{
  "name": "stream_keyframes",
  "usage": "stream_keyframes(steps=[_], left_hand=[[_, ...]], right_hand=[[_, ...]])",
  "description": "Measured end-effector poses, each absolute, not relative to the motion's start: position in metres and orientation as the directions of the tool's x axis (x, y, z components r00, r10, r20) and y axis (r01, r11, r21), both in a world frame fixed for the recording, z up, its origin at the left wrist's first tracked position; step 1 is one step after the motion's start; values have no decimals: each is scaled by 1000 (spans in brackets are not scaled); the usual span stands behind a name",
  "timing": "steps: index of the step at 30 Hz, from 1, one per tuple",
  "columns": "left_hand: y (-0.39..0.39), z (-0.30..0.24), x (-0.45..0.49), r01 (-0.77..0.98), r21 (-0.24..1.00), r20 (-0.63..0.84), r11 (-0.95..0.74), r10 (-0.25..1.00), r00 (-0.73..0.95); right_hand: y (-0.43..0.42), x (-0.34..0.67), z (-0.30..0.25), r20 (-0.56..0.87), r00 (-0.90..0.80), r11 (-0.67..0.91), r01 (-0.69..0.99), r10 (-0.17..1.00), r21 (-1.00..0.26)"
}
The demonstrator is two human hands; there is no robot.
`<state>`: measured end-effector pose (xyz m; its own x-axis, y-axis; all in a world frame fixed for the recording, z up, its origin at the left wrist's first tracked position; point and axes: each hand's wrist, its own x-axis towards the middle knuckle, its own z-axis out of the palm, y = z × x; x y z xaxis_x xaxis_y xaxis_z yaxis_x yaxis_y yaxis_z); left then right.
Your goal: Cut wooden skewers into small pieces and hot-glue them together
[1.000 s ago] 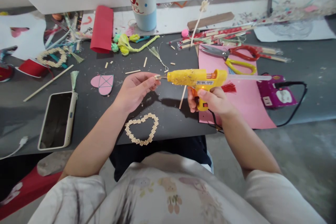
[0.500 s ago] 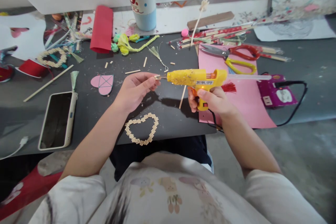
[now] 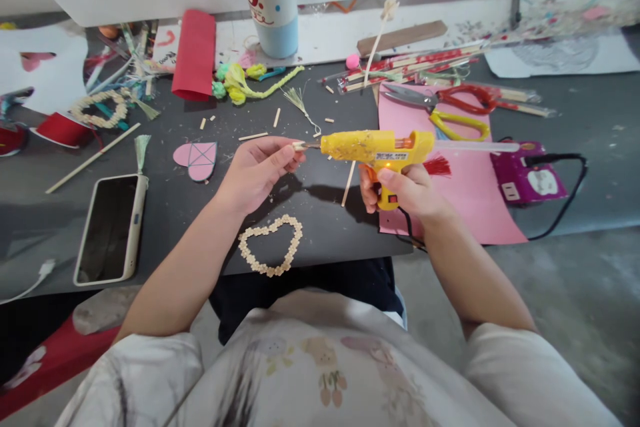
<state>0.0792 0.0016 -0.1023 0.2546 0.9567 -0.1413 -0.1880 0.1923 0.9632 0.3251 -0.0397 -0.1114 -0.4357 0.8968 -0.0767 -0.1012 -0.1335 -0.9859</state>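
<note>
In my right hand (image 3: 405, 188) is a yellow hot glue gun (image 3: 373, 147), its orange light lit and a clear glue stick (image 3: 477, 145) poking out behind. The fingers wrap its handle by the trigger. My left hand (image 3: 265, 170) pinches a small pale wooden piece (image 3: 299, 146) between thumb and fingertips, right at the gun's nozzle; whether they touch, I cannot tell. Below my hands, near the table's front edge, lies a heart outline of small pale pieces (image 3: 295, 240). A pink paper heart (image 3: 196, 161) with drawn lines rests left of my left hand.
Scissors (image 3: 425, 99) lie on a pink sheet (image 3: 465, 207) at right, beside a purple box (image 3: 527, 177) with a black cable. A phone (image 3: 110, 230) lies at left. A tall bottle (image 3: 277, 10) stands behind, near wrapped chopsticks (image 3: 410, 68). Short stick bits (image 3: 277, 117) are scattered mid-table.
The glue gun has shifted very slightly to the right. My left hand keeps its place, still pinching the small piece.
</note>
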Motion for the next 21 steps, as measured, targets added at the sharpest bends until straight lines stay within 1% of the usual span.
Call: stream_keyframes(steps=[4,9,15,21], left_hand=[[2,-103,80,-231,955,-117,185,953,278],[3,-106,80,-231,956,-112,179,955,275],[4,-107,79,-243,955,-95,171,951,295],[4,-107,79,-225,961,-94,163,953,289]], right_hand=[[-40,325,-111,-80,-439,-136,-97,895,-986],[-38,324,-113,-6,-476,-85,-144,880,-986],[-38,325,-116,14,-481,-72,-160,877,-984],[-39,325,-113,-28,-475,-109,-144,879,-984]])
